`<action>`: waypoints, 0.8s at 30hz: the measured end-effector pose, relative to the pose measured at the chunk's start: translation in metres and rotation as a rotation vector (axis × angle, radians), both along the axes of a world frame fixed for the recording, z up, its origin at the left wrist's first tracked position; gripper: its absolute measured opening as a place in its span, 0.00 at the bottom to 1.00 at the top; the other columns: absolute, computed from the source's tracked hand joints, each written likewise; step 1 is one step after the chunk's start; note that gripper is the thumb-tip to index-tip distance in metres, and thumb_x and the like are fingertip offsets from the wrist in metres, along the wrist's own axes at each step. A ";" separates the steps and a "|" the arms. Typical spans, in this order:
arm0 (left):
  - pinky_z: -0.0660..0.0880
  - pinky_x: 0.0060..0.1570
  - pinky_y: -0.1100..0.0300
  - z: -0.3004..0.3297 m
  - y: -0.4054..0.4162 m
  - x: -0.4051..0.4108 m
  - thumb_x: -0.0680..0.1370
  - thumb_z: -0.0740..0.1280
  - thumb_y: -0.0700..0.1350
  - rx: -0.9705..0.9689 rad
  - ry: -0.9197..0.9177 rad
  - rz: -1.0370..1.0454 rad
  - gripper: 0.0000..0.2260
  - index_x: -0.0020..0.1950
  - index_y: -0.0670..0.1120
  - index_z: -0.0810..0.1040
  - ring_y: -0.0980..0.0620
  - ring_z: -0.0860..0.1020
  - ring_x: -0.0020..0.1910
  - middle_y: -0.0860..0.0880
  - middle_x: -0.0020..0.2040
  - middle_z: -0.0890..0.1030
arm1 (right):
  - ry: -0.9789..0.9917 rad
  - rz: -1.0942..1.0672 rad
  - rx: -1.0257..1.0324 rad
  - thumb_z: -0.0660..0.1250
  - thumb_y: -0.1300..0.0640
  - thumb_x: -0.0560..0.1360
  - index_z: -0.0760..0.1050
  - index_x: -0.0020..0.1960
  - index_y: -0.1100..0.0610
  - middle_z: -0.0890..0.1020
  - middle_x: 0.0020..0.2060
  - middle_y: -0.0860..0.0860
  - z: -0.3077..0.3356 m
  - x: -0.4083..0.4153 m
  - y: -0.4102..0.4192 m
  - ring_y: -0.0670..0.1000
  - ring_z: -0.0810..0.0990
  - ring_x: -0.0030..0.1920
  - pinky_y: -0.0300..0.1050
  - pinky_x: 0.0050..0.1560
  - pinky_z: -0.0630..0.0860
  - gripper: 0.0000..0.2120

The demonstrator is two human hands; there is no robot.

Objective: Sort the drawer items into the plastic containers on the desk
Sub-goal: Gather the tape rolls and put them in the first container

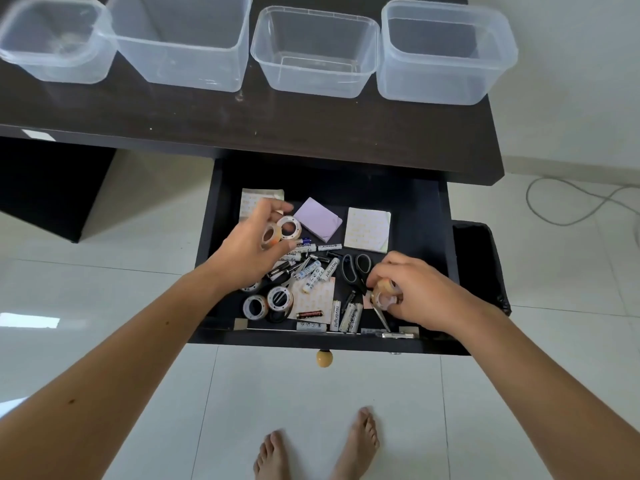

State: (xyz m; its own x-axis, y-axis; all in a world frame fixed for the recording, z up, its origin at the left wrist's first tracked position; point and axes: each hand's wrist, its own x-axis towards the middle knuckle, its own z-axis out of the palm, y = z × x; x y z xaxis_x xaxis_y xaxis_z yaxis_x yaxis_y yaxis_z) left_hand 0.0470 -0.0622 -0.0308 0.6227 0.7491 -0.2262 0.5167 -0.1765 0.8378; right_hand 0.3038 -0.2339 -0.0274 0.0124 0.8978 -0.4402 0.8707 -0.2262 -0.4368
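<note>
The open black drawer (429,216) holds tape rolls, batteries, scissors and sticky-note pads. My left hand (246,251) is raised over the drawer's left side and holds two clear tape rolls (281,230) in its fingers. My right hand (412,292) is low at the drawer's front right and grips another tape roll (383,295). Two more tape rolls (268,303) lie at the front left. White batteries (317,271) are scattered in the middle, black-handled scissors (355,268) beside them. Several clear plastic containers (313,51) stand in a row on the dark desk (277,126).
A purple note pad (318,220) and pale patterned pads (367,229) lie at the drawer's back. The drawer's round wooden knob (324,358) sticks out in front. A black bin (481,265) stands right of the drawer, a cable (568,202) lies on the tiled floor, and bare feet (318,452) show below.
</note>
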 end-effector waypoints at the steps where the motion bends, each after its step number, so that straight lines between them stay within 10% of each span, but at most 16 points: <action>1: 0.75 0.49 0.67 0.002 -0.002 -0.002 0.82 0.71 0.44 -0.011 -0.014 -0.032 0.25 0.76 0.59 0.66 0.54 0.80 0.53 0.53 0.59 0.78 | -0.001 0.014 -0.009 0.74 0.60 0.77 0.81 0.63 0.44 0.73 0.58 0.42 0.000 0.000 0.000 0.48 0.78 0.56 0.47 0.56 0.79 0.17; 12: 0.79 0.47 0.45 -0.003 -0.013 -0.022 0.76 0.76 0.44 0.024 0.201 -0.316 0.15 0.45 0.60 0.72 0.49 0.76 0.43 0.49 0.44 0.77 | 0.070 -0.087 0.077 0.74 0.56 0.78 0.80 0.65 0.44 0.75 0.58 0.41 -0.003 0.003 -0.005 0.47 0.79 0.56 0.41 0.56 0.75 0.17; 16: 0.74 0.48 0.58 -0.005 -0.015 -0.026 0.70 0.82 0.52 0.006 0.343 -0.449 0.19 0.47 0.62 0.72 0.53 0.75 0.50 0.54 0.52 0.77 | 0.173 -0.178 0.140 0.72 0.58 0.80 0.80 0.66 0.43 0.75 0.57 0.40 -0.001 0.002 -0.006 0.45 0.79 0.56 0.42 0.54 0.79 0.18; 24: 0.77 0.59 0.51 -0.010 -0.016 -0.021 0.62 0.86 0.52 0.031 0.472 -0.407 0.27 0.53 0.63 0.75 0.53 0.75 0.59 0.59 0.58 0.78 | 0.273 -0.250 0.147 0.76 0.58 0.78 0.85 0.56 0.40 0.77 0.56 0.39 0.004 0.000 -0.004 0.44 0.80 0.53 0.35 0.48 0.76 0.14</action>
